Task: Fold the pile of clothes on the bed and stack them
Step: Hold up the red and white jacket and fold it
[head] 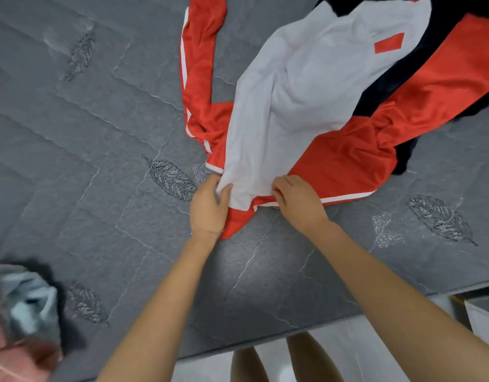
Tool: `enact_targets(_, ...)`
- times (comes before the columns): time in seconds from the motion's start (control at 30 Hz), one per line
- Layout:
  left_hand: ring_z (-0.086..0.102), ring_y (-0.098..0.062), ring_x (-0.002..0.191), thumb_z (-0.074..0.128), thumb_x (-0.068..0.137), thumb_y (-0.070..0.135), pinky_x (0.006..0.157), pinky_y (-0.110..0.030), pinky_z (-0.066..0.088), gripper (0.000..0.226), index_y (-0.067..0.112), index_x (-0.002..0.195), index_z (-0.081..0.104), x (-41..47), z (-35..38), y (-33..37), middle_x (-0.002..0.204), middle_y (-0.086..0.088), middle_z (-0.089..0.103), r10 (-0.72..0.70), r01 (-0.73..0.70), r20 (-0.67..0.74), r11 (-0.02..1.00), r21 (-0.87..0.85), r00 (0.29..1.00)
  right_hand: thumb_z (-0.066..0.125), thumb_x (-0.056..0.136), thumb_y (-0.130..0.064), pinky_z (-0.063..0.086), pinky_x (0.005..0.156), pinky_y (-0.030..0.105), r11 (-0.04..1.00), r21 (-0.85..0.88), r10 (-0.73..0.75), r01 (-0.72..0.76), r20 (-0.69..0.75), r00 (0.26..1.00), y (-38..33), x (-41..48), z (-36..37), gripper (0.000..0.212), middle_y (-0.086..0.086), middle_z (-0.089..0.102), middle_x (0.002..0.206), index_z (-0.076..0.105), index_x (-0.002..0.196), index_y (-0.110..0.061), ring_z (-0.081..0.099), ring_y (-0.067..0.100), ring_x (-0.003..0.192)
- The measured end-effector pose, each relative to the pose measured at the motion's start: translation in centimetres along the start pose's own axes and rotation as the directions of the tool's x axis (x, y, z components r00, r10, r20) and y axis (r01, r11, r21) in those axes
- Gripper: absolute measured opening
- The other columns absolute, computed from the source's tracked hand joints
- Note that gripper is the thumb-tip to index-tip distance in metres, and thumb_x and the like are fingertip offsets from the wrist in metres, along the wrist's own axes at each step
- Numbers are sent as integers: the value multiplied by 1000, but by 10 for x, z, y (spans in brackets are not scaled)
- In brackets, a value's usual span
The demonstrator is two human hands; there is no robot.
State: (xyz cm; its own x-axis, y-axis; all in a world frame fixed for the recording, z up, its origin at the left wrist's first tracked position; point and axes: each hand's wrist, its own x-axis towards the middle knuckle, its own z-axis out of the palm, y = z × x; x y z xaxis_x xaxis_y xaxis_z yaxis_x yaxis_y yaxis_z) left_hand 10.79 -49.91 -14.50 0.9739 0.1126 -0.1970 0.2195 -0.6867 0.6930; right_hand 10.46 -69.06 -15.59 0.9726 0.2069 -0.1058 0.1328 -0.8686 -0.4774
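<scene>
Garment: a shiny red, white and black track jacket (306,100) lies on the grey quilted bed (94,166), its hem toward me and its body running away to the far right.
Left grip: my left hand (208,206) is clamped on the hem's left end, thumb over the white panel, fingers beneath.
Right grip: my right hand (297,201) pinches the hem where white meets the red band, fingers curled onto the cloth.
Why both: holding the hem at two points keeps it straight, I judge, so the jacket flattens before folding.
Sleeve: a long red sleeve (199,67) with white stripes trails loose on the left and needs bringing in.
Pile: crumpled pink and pale blue clothes (25,312), blurred, sit at the near left, well apart, leaving folding room.
Progress: early, I judge; no folded stack shows.
</scene>
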Motion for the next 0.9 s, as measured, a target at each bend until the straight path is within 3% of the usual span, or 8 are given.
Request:
enact_targets(0.13,45,-21,64,51,89,33,59,-32,35,24,12,81,58,-11,-36,36,68,-1,55,27,-32,-89,998,-54,996,57,91,-12,46,53,37,989,146,12,-14,12,1000,-24,-8,-29,11,12,62,74,58,91,-2,57,30,64)
enact_targets(0.2,42,-20,62,48,90,38,59,-35,35,34,7,76,55,-17,-59,61,65,-1,52,52,-67,-127,991,-115,990,70,85,-19,49,78,38,967,252,36,-46,48,998,-44,-13,-48,34,11,65,103,59,114,-5,59,30,92)
enact_targets(0.27,43,-24,62,44,90,41,60,-37,37,41,4,74,53,-23,-85,87,64,-6,51,95,-112,-146,987,-114,985,77,77,-25,38,95,29,932,354,61,-75,52,997,-65,-13,-78,65,8,56,128,49,134,-10,48,24,115)
enact_targets(0.4,37,-19,59,47,92,38,58,-37,35,37,10,68,46,-30,-155,146,58,4,44,133,-158,-197,981,-112,971,75,80,-26,27,111,25,851,516,16,-94,154,988,-113,-18,-155,82,-9,37,145,30,148,-24,33,8,133)
enact_targets(0.5,29,-10,59,51,91,31,56,-31,24,37,27,60,31,-35,-210,197,53,9,32,206,-222,-230,974,-44,951,73,84,-27,29,106,11,761,633,-53,-144,283,958,-149,-24,-209,82,-14,31,148,24,150,-23,31,1,135)
enact_targets(0.6,38,-17,62,54,93,31,57,-29,19,37,24,63,33,-46,-263,242,59,8,38,274,-272,-237,961,45,932,77,76,-40,38,106,23,854,520,-155,30,199,968,-185,-27,-249,94,-6,41,148,23,151,-23,41,7,133)
enact_targets(0.73,36,-21,62,55,95,32,57,-32,16,42,18,63,31,-64,-335,287,55,5,33,323,-298,-279,946,129,904,62,82,-5,48,94,35,868,486,-73,105,-84,994,-240,-24,-314,49,-1,66,121,57,130,-15,61,12,108)
enact_targets(0.9,25,-19,60,57,92,34,56,-34,20,51,19,57,23,-82,-426,298,53,1,22,291,-307,-401,951,27,868,59,85,2,45,78,16,831,508,-94,227,-273,957,-311,-27,-393,23,6,74,97,75,100,-8,60,-3,83)
